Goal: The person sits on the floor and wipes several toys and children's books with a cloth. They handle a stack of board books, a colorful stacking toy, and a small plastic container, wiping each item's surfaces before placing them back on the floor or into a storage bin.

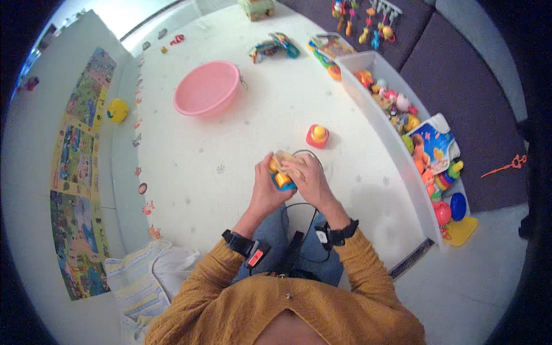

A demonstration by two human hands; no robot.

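My left hand grips a small blue and yellow toy in front of my lap. My right hand holds a crumpled tan cloth against the top of this toy, partly covering it. Just beyond my hands, a red toy with a yellow round top stands on the white play mat. Farther off to the left lies a pink plastic basin, with its hollow facing up.
A long white bin full of toys runs along the right, beside dark padding. A yellow ball rests at the left. A colourful soft toy lies beyond the basin. A patterned cloth is at lower left.
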